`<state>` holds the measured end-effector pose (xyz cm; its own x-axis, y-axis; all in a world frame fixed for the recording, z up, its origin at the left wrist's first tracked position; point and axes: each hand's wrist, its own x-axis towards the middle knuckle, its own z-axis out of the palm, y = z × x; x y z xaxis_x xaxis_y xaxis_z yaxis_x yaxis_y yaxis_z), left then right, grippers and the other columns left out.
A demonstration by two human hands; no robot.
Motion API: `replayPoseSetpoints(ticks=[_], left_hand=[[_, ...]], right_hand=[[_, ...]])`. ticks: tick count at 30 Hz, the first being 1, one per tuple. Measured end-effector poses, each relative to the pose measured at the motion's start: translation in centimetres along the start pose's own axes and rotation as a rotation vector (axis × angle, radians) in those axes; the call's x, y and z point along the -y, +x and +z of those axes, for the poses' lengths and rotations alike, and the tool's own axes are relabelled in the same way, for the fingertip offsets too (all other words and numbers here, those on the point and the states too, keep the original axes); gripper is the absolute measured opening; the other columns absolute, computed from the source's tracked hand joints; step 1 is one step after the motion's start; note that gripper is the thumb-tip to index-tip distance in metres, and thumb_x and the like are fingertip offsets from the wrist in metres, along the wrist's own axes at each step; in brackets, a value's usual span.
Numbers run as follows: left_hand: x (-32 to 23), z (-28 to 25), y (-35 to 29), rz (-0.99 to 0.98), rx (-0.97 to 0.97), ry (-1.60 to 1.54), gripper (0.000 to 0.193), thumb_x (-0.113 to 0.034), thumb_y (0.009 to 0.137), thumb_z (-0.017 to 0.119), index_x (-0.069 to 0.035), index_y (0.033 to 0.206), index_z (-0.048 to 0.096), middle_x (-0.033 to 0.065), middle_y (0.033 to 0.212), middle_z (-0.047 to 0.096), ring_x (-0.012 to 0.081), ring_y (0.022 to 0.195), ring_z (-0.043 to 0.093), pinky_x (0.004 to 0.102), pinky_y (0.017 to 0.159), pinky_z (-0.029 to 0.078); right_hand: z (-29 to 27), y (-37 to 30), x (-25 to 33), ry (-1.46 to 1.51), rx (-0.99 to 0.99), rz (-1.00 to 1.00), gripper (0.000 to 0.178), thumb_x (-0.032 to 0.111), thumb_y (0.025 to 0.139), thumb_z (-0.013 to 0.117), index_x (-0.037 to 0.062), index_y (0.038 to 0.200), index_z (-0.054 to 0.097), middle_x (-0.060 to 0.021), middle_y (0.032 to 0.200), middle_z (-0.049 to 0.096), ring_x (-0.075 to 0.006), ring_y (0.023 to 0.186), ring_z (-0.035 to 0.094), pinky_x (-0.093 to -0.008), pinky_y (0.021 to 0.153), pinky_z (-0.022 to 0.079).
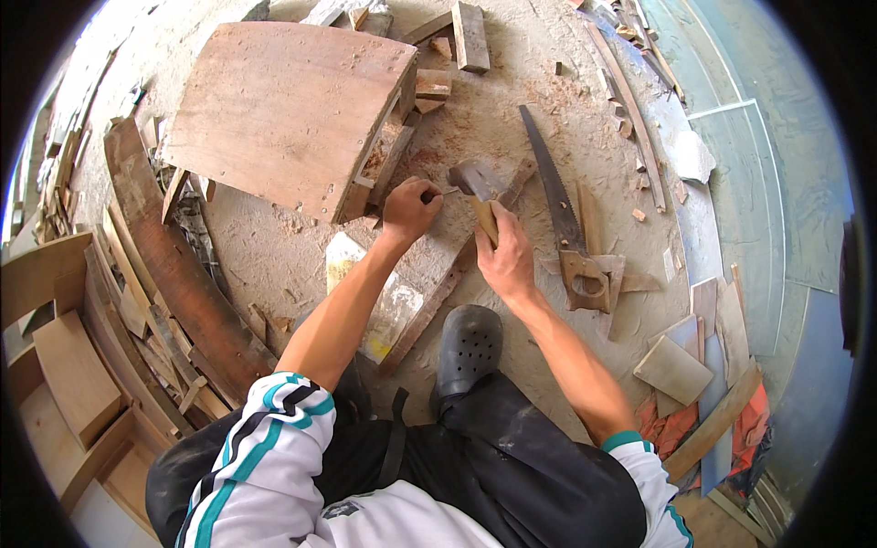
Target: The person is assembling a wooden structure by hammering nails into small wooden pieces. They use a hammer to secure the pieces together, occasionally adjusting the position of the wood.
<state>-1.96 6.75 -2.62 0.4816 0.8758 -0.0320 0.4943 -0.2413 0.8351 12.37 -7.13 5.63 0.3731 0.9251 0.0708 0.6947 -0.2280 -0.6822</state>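
My right hand (508, 251) is wrapped round the wooden handle of a hammer (484, 210), whose dark metal head is raised toward the floor's middle. To its left, my left hand (411, 210) is curled closed near the corner of a wooden stool-like box (292, 110); what its fingers hold, if anything, is hidden. A long narrow strip of wood (425, 320) runs diagonally beneath the hammer, along a paint-stained board (370, 283). Right of the hammer lies a handsaw (557, 196) with a wooden grip, teeth along its blade.
A curved rusty-brown plank (183, 256) and stacked offcuts lie at the left, beside wooden drawers or boxes (82, 384). Wood scraps (470, 36) and sawdust are scattered at the back. Glass-like sheets (740, 183) lean at the right. Boards (676, 365) lie over orange cloth.
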Motion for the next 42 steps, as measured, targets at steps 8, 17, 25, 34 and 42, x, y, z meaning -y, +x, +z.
replayPoseSetpoints(ticks=[8,17,25,34,42], left_hand=[[0.0,-0.1,0.0,0.02,-0.011,0.018,0.014,-0.019,0.082,0.07,-0.008,0.089,0.074,0.0124,0.091,0.07,0.0328,0.088,0.069,0.0415,0.079,0.055],[0.5,0.3,-0.1,0.039,-0.029,0.006,0.014,-0.02,0.083,0.07,-0.008,0.089,0.074,0.0122,0.092,0.07,0.0329,0.088,0.069,0.0415,0.079,0.055],[0.7,0.3,-0.1,0.066,-0.027,0.034,0.014,-0.02,0.084,0.07,-0.008,0.09,0.073,0.0122,0.093,0.069,0.0335,0.092,0.068,0.0423,0.08,0.055],[0.3,0.2,-0.7,0.119,-0.085,0.064,0.012,-0.014,0.086,0.073,-0.006,0.095,0.071,0.0131,0.095,0.067,0.0343,0.09,0.067,0.0415,0.079,0.054],[0.4,0.0,-0.2,0.069,-0.036,0.039,0.012,-0.014,0.086,0.073,-0.005,0.094,0.071,0.0148,0.094,0.067,0.0343,0.091,0.067,0.0422,0.08,0.054]], right_hand=[[-0.5,1.1,-0.7,-0.028,-0.083,-0.072,0.043,0.014,0.096,0.065,-0.0021,0.134,0.053,-0.0221,0.112,0.064,-0.041,0.095,0.067,-0.0473,0.08,0.057],[0.5,0.4,-1.0,-0.051,0.038,-0.029,0.043,0.013,0.095,0.065,0.0,0.134,0.053,-0.0206,0.106,0.064,-0.0417,0.085,0.069,-0.0455,0.07,0.059],[0.0,-0.4,-0.7,-0.012,0.123,0.113,0.043,0.015,0.095,0.066,0.0008,0.134,0.056,-0.0227,0.118,0.066,-0.0431,0.103,0.067,-0.0469,0.089,0.055],[-1.4,0.1,-1.3,0.029,0.022,0.149,0.041,0.014,0.094,0.068,0.0011,0.132,0.059,-0.0244,0.119,0.067,-0.0424,0.107,0.066,-0.0447,0.091,0.053],[-1.5,0.2,-1.2,0.058,0.035,0.164,0.037,0.015,0.094,0.068,-0.0001,0.127,0.061,-0.0248,0.114,0.068,-0.0427,0.104,0.067,-0.0449,0.088,0.053]])
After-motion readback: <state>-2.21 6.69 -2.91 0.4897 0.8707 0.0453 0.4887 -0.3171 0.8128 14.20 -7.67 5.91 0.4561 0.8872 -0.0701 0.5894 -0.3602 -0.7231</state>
